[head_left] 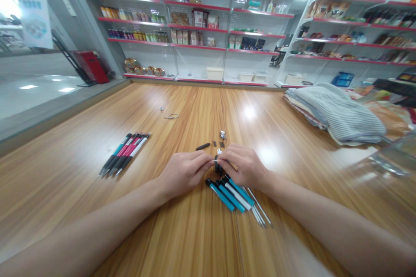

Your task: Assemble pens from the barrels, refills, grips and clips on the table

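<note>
My left hand (pixel 186 171) and my right hand (pixel 245 165) meet over the middle of the table, fingers closed in a pinch. Between their fingertips shows a small, thin white piece (pixel 215 160), too small to name exactly. Just below lie blue and white pen barrels (pixel 224 197), side by side, with several thin white refills (pixel 258 216) partly under my right hand. Black pen grips (pixel 217 168) are half hidden beneath the fingers. Beyond the hands are a loose black grip (pixel 203 146), small dark clips (pixel 222 144) and a cluster of silvery parts (pixel 222 134).
A row of whole pens (pixel 125 154) lies to the left. A thin band (pixel 172 116) and a tiny silvery bit (pixel 161 108) are farther back. Folded striped cloth (pixel 338 112) and a clear container (pixel 396 151) stand at the right. Stocked shelves (pixel 198 6) rise behind the table.
</note>
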Demonstrator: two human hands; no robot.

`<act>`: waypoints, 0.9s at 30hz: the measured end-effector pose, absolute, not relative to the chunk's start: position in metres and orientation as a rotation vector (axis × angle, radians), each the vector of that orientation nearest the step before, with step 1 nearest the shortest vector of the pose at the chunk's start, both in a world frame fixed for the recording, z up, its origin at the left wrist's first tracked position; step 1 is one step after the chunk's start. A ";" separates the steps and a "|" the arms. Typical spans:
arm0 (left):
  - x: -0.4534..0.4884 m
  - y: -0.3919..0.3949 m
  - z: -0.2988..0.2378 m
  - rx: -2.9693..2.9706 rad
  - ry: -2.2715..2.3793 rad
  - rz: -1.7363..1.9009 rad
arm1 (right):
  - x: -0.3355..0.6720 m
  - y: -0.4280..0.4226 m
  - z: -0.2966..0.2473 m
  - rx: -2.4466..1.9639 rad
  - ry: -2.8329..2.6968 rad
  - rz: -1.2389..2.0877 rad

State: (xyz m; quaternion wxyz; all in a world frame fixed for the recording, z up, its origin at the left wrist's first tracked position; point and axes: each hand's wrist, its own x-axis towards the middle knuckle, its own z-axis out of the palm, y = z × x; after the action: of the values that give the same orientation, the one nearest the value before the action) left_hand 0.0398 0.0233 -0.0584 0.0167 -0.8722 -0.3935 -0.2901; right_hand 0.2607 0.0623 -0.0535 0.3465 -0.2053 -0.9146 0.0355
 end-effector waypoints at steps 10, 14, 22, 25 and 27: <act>0.040 0.024 -0.058 -2.735 -1.244 -0.933 | 0.262 0.066 -0.055 -0.520 -2.373 0.116; 0.040 0.024 -0.059 -2.735 -1.240 -0.936 | 0.263 0.066 -0.055 -0.492 -2.369 0.125; 0.041 0.024 -0.060 -2.693 -1.304 -0.920 | 0.262 0.070 -0.052 -0.788 -2.189 0.143; 0.041 0.025 -0.060 -2.664 -1.385 -0.910 | 0.267 0.084 -0.060 -0.969 -2.138 0.190; 0.041 0.025 -0.059 -2.651 -1.436 -0.891 | 0.271 0.093 -0.065 -1.027 -2.168 0.233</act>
State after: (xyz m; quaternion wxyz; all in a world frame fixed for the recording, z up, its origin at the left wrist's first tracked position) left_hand 0.0407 0.0254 -0.0594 -0.0012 -0.8432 -0.4568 -0.2835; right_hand 0.2706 0.0932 -0.0651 0.3576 -0.3980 -0.8400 0.0902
